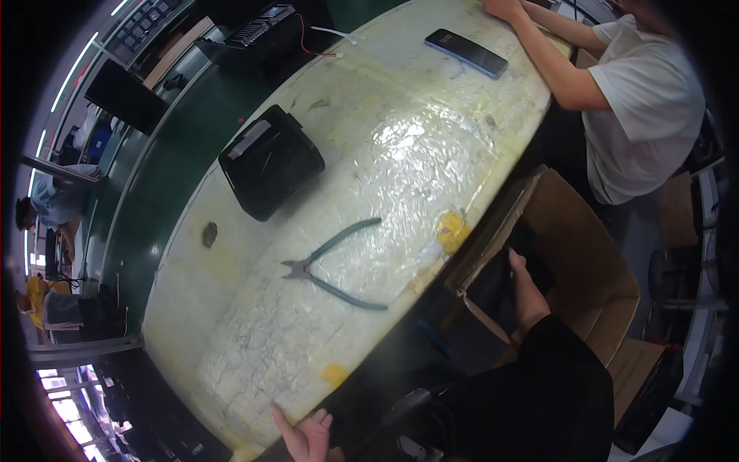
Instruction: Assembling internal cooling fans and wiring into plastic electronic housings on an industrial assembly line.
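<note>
My left hand (306, 436) rests at the near edge of the covered table (254, 331), its index finger stretched out onto the plastic and nothing in it. My right hand (520, 269) reaches into an open cardboard box (596, 254) beside the table. Dark contents lie around that hand, and most of its fingers are hidden, so its grip does not show. On the table, side cutters (306, 266) with green handles lie spread apart. Beyond them sits a black boxy plastic housing (273, 165).
A phone (466, 52) lies at the table's far end, near the forearms of a co-worker in a white shirt (647, 100). Yellow tape patches (453, 231) mark the right edge. A black device with red wires (265, 38) stands at the far left. Other people (58, 204) are in the left background.
</note>
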Demonstrator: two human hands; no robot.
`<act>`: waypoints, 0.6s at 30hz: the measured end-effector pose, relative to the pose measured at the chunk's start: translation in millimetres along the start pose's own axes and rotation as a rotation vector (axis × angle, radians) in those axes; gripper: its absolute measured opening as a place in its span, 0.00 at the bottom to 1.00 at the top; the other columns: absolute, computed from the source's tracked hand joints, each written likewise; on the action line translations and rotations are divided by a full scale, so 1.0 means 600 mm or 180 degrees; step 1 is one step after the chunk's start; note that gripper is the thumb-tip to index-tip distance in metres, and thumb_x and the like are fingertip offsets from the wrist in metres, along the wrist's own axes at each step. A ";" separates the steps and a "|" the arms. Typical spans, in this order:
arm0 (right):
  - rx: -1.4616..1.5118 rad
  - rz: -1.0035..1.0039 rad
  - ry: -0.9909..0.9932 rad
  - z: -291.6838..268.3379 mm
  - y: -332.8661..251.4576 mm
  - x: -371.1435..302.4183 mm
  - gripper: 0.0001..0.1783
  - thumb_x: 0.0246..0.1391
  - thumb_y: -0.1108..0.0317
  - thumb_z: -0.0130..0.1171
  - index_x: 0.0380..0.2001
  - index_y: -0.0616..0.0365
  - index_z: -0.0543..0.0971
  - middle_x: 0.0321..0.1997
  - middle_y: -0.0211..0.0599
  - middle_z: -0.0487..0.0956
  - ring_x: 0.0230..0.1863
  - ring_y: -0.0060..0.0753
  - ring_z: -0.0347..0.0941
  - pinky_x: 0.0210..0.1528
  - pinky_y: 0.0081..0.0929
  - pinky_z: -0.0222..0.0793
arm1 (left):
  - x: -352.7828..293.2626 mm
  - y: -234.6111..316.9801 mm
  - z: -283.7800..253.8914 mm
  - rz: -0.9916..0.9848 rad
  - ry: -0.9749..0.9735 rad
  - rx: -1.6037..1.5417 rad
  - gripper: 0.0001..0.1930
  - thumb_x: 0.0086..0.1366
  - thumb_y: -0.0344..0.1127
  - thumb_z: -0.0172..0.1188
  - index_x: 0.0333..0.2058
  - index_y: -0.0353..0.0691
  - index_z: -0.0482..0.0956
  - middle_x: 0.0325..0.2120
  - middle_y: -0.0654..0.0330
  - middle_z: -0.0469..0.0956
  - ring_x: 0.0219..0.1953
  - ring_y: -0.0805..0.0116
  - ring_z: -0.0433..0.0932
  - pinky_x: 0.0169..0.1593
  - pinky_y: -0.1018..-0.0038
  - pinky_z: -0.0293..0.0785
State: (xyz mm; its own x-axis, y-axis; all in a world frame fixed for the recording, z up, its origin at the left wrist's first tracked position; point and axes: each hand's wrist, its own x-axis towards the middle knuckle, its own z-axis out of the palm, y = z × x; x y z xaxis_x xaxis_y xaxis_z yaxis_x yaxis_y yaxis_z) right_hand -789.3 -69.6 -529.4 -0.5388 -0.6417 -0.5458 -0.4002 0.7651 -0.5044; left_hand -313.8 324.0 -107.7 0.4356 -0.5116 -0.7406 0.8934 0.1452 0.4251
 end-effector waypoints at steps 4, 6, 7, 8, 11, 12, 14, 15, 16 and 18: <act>0.0925 0.0857 -0.0400 -0.055 0.005 -0.040 0.41 0.53 0.48 0.62 0.60 0.69 0.67 0.64 0.51 0.68 0.63 0.47 0.66 0.62 0.42 0.63 | -0.001 0.011 -0.003 -0.0360 -0.0494 -0.0274 0.40 0.64 0.69 0.46 0.60 0.39 0.63 0.50 0.43 0.75 0.38 0.44 0.81 0.36 0.53 0.80; 0.0935 0.0760 -0.0448 -0.077 -0.005 -0.069 0.38 0.54 0.49 0.62 0.57 0.69 0.70 0.60 0.50 0.72 0.59 0.47 0.70 0.57 0.43 0.68 | -0.009 0.002 0.012 -0.0603 -0.0680 0.0149 0.42 0.64 0.70 0.46 0.60 0.34 0.62 0.50 0.41 0.74 0.36 0.43 0.81 0.35 0.53 0.80; 0.1076 0.0504 -0.0662 -0.085 -0.017 -0.098 0.28 0.57 0.51 0.60 0.50 0.64 0.74 0.52 0.45 0.76 0.52 0.40 0.74 0.51 0.37 0.71 | -0.021 -0.003 0.026 -0.0753 -0.0814 0.0550 0.45 0.63 0.70 0.46 0.60 0.30 0.60 0.50 0.38 0.73 0.34 0.43 0.81 0.34 0.54 0.80; 0.1208 0.0240 -0.0882 -0.099 -0.037 -0.138 0.19 0.59 0.54 0.58 0.42 0.60 0.78 0.43 0.40 0.80 0.44 0.33 0.79 0.45 0.32 0.73 | -0.048 -0.011 0.064 -0.0756 -0.0965 0.1057 0.36 0.67 0.63 0.48 0.51 0.28 0.71 0.38 0.41 0.79 0.27 0.49 0.82 0.31 0.60 0.81; 0.2212 -0.0470 -0.1059 -0.171 -0.130 -0.336 0.15 0.63 0.55 0.55 0.33 0.57 0.78 0.32 0.32 0.80 0.33 0.24 0.77 0.36 0.24 0.72 | -0.056 0.003 0.011 -0.0153 -0.1899 0.2860 0.31 0.70 0.57 0.49 0.46 0.26 0.74 0.30 0.43 0.80 0.19 0.56 0.79 0.23 0.68 0.77; 0.2136 -0.0779 -0.1163 -0.193 -0.151 -0.392 0.16 0.64 0.56 0.54 0.32 0.57 0.78 0.32 0.32 0.80 0.32 0.23 0.77 0.35 0.22 0.71 | -0.061 0.005 0.035 0.0165 -0.1898 0.3154 0.24 0.71 0.49 0.51 0.41 0.26 0.77 0.24 0.47 0.79 0.14 0.64 0.75 0.18 0.74 0.71; 0.2056 -0.1287 -0.1458 -0.206 -0.178 -0.495 0.19 0.64 0.54 0.53 0.29 0.59 0.78 0.27 0.33 0.80 0.28 0.21 0.76 0.33 0.20 0.70 | -0.082 0.011 0.097 0.1062 -0.1309 0.3189 0.15 0.69 0.38 0.55 0.26 0.34 0.74 0.17 0.55 0.74 0.10 0.74 0.65 0.15 0.81 0.60; 0.1830 -0.1639 -0.1704 -0.203 -0.189 -0.539 0.19 0.65 0.55 0.52 0.29 0.60 0.78 0.25 0.34 0.80 0.27 0.22 0.76 0.32 0.21 0.70 | -0.070 0.012 0.121 0.1670 -0.1341 0.2916 0.17 0.70 0.36 0.54 0.20 0.37 0.70 0.14 0.58 0.70 0.09 0.76 0.61 0.15 0.83 0.56; 0.1783 -0.1976 -0.2083 -0.187 -0.200 -0.600 0.21 0.66 0.55 0.50 0.27 0.60 0.78 0.23 0.35 0.80 0.25 0.22 0.75 0.30 0.21 0.71 | -0.067 0.023 0.156 0.1955 -0.1213 0.2802 0.22 0.68 0.37 0.53 0.14 0.37 0.71 0.09 0.65 0.67 0.12 0.81 0.61 0.16 0.81 0.51; 0.1038 -0.2349 -0.2870 -0.150 -0.217 -0.679 0.25 0.66 0.53 0.51 0.24 0.62 0.80 0.24 0.37 0.81 0.27 0.23 0.77 0.32 0.22 0.72 | -0.023 0.058 0.221 0.2600 -0.1548 0.2586 0.25 0.70 0.40 0.52 0.12 0.41 0.64 0.10 0.69 0.63 0.14 0.82 0.57 0.19 0.79 0.49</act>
State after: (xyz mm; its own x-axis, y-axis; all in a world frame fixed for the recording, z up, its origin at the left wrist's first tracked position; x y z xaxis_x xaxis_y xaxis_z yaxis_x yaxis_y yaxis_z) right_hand -584.3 97.0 -181.3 0.5028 -0.8243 -0.2603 -0.1175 0.2331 -0.9653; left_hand -303.1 223.8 -13.8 0.5896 -0.8031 0.0861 -0.0204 0.0917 0.9956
